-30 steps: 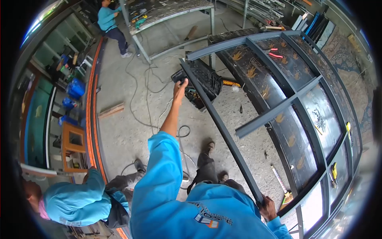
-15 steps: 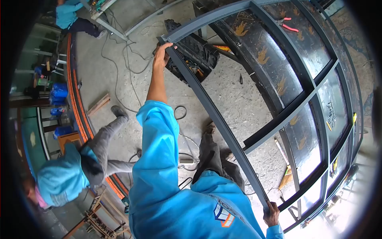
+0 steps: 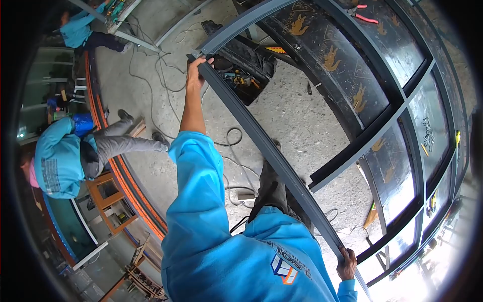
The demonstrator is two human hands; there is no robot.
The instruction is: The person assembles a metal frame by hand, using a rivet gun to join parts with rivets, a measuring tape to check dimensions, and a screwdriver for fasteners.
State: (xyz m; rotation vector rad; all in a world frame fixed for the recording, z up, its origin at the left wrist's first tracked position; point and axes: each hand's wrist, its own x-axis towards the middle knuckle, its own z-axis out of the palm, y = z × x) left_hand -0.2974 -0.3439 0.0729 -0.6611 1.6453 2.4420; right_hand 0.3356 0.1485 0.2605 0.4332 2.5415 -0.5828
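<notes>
Holding a straight, grooved grey bar (image 3: 271, 153), left grip (image 3: 195, 69) and right grip (image 3: 347, 263) around its ends, curved frame (image 3: 405, 103) beside.

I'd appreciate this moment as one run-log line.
left hand: holding bar, far end; right hand: holding near end; pliers: on dark tabletop

The left grip (image 3: 194, 73) holds the upper end of a long dark bar (image 3: 275, 160), right beside the curved tip of the gridded frame (image 3: 358, 146); the right grip (image 3: 347, 262) holds its lower end, left of the frame's bottom. Under the frame lies a black tabletop (image 3: 347, 85), with red-handled pliers (image 3: 366, 19) near the frame's top and what may be a yellow tool (image 3: 431, 203) in the glare within its lower right. Left of the frame, an open toolbox (image 3: 261, 70) sits on the floor (image 3: 297, 118).
</notes>
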